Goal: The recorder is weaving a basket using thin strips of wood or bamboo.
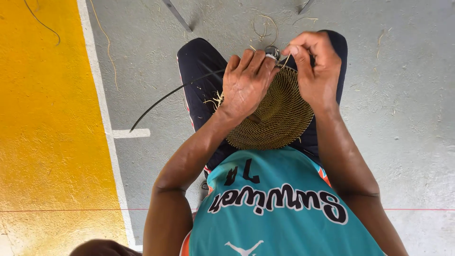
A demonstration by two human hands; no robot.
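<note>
From the head camera, a person sits on a grey concrete floor (407,118) with a round woven disc (277,116) resting on the lap, against the dark trousers (199,71). The disc is one piece, tan, tightly coiled, and slightly domed.

The left hand (246,83) lies over the disc's upper left part, fingers curled shut and pressing down at its far rim. The right hand (315,66) is at the same far rim, thumb and forefinger pinched on a thin pale strand (286,60); whether a needle or tool is also in that pinch is hard to tell.

One long dark strip (166,97) curves away from under the left hand toward the yellow painted area (42,118) on the floor's left side, ending near a white line (102,95).

The disc looks light and fairly stiff across its face but with springy give at the rim, so it would be best held flat-palmed on the face or clamped at the edge near the working point. The strand looks thin, flexible and easy to kink or snap. The dark strip seems springy and holds its bow.

Counted: one disc, one dark strip, several loose fibre scraps (263,26) on the floor beyond the knees.
</note>
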